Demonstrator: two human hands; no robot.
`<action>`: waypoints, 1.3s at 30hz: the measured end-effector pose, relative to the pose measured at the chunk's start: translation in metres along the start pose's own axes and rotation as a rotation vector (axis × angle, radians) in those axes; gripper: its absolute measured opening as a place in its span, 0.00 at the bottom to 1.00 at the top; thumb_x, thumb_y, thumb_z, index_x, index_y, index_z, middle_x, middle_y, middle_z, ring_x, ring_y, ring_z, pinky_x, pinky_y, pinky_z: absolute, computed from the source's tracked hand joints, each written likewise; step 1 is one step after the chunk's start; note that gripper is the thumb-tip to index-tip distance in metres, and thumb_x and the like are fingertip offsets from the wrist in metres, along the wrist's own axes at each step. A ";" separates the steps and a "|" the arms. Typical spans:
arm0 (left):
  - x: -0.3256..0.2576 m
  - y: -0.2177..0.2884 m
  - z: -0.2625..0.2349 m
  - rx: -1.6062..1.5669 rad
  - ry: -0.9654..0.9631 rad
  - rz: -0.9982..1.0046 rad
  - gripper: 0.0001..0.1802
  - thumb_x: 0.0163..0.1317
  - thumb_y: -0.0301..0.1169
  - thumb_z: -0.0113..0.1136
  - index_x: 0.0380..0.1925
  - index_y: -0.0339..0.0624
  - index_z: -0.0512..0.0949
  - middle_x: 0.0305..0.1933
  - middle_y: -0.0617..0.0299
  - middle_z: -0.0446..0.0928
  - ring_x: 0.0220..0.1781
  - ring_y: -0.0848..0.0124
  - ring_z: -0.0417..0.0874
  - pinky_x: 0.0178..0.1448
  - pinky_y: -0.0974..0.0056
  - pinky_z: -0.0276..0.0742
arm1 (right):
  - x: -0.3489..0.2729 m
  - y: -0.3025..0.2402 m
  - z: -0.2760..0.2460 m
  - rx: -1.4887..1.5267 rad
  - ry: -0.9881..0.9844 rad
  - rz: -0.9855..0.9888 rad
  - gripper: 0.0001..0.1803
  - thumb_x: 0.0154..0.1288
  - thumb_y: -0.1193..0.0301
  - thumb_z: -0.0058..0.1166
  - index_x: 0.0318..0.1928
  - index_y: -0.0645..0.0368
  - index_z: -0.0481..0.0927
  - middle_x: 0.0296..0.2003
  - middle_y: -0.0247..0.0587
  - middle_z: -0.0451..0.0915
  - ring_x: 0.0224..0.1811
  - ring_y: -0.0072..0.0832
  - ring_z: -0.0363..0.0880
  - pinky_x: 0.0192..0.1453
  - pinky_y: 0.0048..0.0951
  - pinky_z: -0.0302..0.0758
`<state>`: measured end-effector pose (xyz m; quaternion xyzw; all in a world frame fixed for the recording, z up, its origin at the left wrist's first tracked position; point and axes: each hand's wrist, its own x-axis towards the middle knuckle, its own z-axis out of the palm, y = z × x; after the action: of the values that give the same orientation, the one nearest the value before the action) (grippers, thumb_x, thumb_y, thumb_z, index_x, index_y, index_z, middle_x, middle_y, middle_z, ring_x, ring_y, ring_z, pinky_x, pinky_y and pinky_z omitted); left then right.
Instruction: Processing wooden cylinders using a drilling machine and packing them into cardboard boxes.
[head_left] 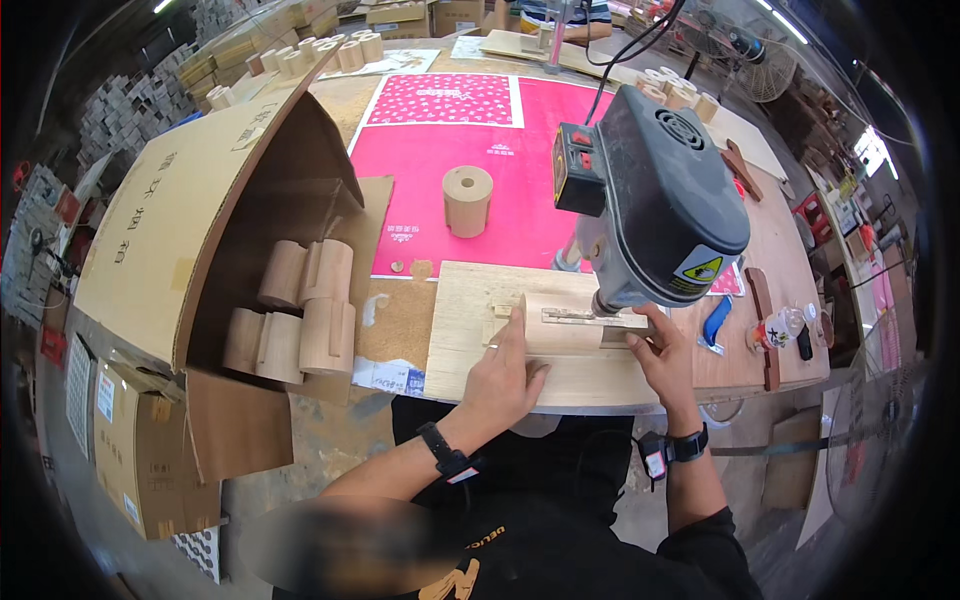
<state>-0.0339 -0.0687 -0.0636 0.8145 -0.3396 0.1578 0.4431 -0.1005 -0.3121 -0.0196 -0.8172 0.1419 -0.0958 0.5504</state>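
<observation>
A pale wooden cylinder with a slot along its top lies on its side on a plywood board, beneath the drill press. The drill's chuck comes down over the slot. With fingers stretched out, my left hand rests against the cylinder's left end, its thumb spread apart. My right hand curls round the right end, finger and thumb by a darker grey section there. Any drill bit is too small to make out. Small wood pieces sit by my left fingertips.
An upright wooden cylinder with a centre hole stands on the pink sheet. Left, an open carton holds several grooved cylinders. A blue-handled tool and a plastic bottle lie right. More cylinders stand at the back.
</observation>
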 end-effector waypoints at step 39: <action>-0.009 0.000 0.035 0.159 -0.045 -0.161 0.43 0.55 0.32 0.67 0.67 0.27 0.59 0.53 0.36 0.76 0.52 0.39 0.78 0.52 0.46 0.75 | 0.043 -0.146 -0.055 -0.171 0.343 -0.505 0.16 0.72 0.59 0.49 0.34 0.58 0.79 0.25 0.52 0.77 0.29 0.48 0.79 0.31 0.41 0.72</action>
<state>-0.0418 -0.0943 -0.0877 0.8750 -0.2695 0.1296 0.3807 -0.0592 -0.3232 0.1366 -0.8417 0.0330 -0.3536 0.4068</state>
